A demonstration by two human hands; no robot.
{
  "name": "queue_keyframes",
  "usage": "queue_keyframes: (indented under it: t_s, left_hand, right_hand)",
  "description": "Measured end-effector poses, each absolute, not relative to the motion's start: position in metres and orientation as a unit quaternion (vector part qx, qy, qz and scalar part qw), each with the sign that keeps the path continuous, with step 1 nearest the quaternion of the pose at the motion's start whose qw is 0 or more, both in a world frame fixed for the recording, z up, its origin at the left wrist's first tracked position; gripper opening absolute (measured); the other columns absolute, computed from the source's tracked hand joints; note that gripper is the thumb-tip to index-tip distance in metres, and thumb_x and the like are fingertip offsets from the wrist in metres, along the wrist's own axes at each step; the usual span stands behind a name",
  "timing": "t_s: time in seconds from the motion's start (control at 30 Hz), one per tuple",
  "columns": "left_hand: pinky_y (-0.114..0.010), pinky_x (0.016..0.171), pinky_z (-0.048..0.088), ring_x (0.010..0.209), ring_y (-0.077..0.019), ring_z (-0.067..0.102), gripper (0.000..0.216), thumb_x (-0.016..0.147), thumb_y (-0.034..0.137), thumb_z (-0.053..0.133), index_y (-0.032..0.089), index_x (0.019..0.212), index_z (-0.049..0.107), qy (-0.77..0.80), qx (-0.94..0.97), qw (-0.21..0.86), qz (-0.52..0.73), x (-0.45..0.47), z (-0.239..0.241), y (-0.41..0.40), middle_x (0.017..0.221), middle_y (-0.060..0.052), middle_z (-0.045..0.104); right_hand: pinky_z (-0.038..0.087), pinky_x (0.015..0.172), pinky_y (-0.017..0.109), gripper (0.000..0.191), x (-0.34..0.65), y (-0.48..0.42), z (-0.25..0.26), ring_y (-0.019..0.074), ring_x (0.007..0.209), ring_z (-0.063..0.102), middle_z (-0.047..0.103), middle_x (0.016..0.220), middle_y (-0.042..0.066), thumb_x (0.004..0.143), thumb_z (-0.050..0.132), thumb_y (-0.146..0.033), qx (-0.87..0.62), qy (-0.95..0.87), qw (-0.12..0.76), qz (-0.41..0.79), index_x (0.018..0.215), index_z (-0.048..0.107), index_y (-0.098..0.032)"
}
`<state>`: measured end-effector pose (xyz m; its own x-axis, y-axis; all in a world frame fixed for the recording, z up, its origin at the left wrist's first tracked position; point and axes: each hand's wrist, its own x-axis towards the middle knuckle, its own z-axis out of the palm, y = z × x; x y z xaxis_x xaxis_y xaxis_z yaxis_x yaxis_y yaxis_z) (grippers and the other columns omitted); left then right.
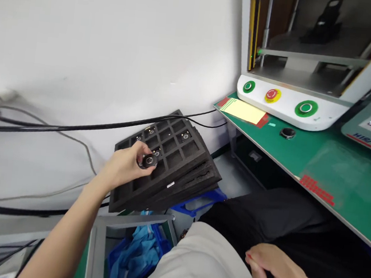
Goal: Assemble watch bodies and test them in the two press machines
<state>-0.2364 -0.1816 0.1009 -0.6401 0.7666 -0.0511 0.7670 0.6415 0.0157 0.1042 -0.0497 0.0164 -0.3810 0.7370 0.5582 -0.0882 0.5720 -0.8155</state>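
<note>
My left hand (130, 164) is closed on a round black watch case (150, 161), its sensor-like back turned up. It is over a black foam tray (173, 160) divided into square compartments. Several similar watch cases lie in the tray, one of them a watch case (185, 136) near its right end. My right hand (284, 273) is in front of my lap, with thumb and forefinger pinched together. A tiny red piece (248, 256) shows at those fingertips; its kind is too small to make out.
More foam trays are stacked beneath the top one. A black cable (107, 127) crosses in front of the tray. On the green bench (336, 159) at right are a watch case (288, 132), a yellow sheet (244, 111), red stickers (316, 189) and a press machine (289, 101) with buttons.
</note>
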Motion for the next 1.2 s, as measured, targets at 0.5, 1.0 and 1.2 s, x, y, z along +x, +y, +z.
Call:
queue_keyframes:
  t_s: [0.5, 1.0, 1.2]
  left_hand:
    - [-0.026, 0.056, 0.041, 0.059, -0.0103, 0.055, 0.030, 0.075, 0.019, 0.069, 0.023, 0.077, 0.039, 0.417, 0.863, 0.076, 0.274, -0.088, 0.070, -0.025, 0.096, -0.001, 0.073]
    - [-0.029, 0.078, 0.058, 0.086, -0.0197, 0.069, 0.059, 0.064, 0.032, 0.089, 0.019, 0.115, 0.061, 0.246, 0.630, 0.442, 0.589, -0.042, 0.008, 0.000, 0.096, -0.009, 0.072]
    - [-0.021, 0.057, 0.057, 0.070, -0.0188, 0.072, 0.072, 0.058, 0.063, 0.080, 0.025, 0.115, 0.060, 0.209, 0.497, 0.569, 0.621, -0.023, -0.001, 0.003, 0.091, -0.008, 0.074]
  right_hand:
    - [0.059, 0.074, 0.030, 0.067, 0.098, -0.036, 0.016, 0.0170, 0.082, 0.070, 0.071, 0.094, 0.003, 0.081, 0.074, -0.023, -0.376, -0.443, 0.479, 0.658, 0.135, 0.035, -0.028]
    - [0.049, 0.054, 0.018, 0.064, 0.105, -0.027, 0.010, 0.0084, 0.054, 0.060, 0.069, 0.072, -0.005, 0.070, 0.084, -0.026, -0.280, -0.122, 0.449, 0.840, 0.124, 0.050, -0.025]
    - [0.054, 0.062, 0.024, 0.039, 0.112, -0.029, 0.016, 0.0131, 0.061, 0.067, 0.073, 0.071, 0.000, 0.084, 0.073, -0.032, -0.280, -0.207, 0.542, 0.765, 0.119, 0.057, -0.025]
